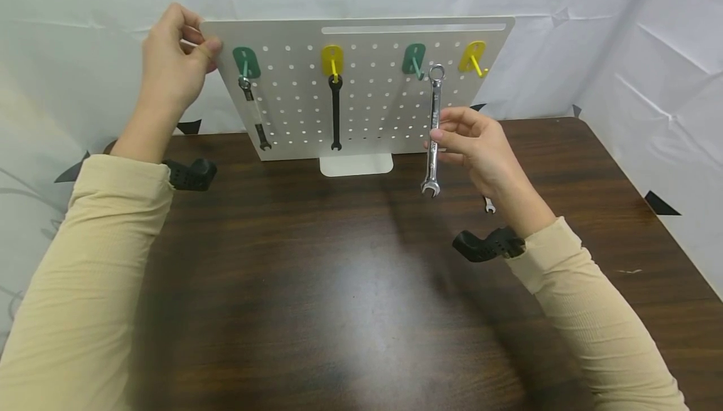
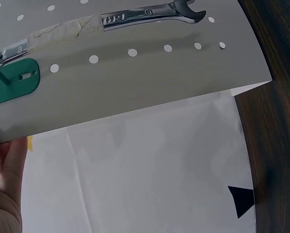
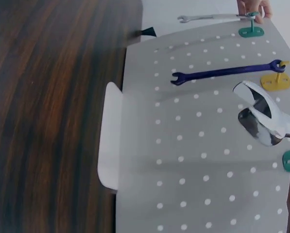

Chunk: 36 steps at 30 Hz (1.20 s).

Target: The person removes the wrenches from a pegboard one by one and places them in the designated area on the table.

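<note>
Fingers of R hand [image 1: 480,144] pinching silver wrench [image 1: 433,132], L hand [image 1: 169,63] gripping pegboard [image 1: 367,122] corner

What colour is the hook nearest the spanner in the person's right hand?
Green: the hook beside the spanner. Head view shows it best.

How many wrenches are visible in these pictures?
4: taped silver wrench on the left green hook, black wrench on a yellow hook, large silver wrench in the right hand, another partly hidden on the table.

Pegboard [image 1: 361,122] stands mid-frame on table [image 1: 316,285], left hand [image 1: 169,66] at its upper-left corner, held wrench [image 1: 433,132] right of center.
</note>
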Tool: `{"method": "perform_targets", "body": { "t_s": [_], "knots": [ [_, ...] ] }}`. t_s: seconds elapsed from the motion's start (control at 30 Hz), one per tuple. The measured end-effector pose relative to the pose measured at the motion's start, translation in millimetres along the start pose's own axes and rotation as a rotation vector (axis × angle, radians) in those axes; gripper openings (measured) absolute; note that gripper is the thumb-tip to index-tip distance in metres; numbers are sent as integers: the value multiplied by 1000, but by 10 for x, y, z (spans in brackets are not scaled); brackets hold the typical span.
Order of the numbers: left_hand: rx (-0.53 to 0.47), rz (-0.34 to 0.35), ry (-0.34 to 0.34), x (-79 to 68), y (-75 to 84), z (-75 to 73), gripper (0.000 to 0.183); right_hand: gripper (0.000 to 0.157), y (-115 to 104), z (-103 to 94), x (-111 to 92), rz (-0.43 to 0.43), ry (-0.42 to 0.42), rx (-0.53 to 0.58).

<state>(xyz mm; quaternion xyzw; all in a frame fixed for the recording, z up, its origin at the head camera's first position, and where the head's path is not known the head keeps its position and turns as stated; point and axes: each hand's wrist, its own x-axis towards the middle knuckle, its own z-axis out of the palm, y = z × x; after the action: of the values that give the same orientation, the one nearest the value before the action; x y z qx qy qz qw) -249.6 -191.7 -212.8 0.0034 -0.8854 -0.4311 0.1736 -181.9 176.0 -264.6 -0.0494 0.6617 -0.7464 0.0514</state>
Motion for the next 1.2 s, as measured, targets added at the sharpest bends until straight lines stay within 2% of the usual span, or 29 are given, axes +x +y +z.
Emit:
{"method": "perform_targets", "body": {
  "t_s": [0.37, 0.63, 0.87, 1.2],
  "knots": [
    [0, 5, 2, -8, 1, 4, 8, 16, 77, -191, 6, 13, 19, -5],
    [6, 4, 3, -10, -2, 11, 8, 13, 212, -327, -2, 65, 22, -55],
    [8, 5, 4, -16, 3, 12, 7, 13, 372, -463, 3, 147, 41, -133],
    [-6, 2, 3, -3, -12, 21, 8, 14, 526, -699, 37, 197, 89, -203]
  ]
}}
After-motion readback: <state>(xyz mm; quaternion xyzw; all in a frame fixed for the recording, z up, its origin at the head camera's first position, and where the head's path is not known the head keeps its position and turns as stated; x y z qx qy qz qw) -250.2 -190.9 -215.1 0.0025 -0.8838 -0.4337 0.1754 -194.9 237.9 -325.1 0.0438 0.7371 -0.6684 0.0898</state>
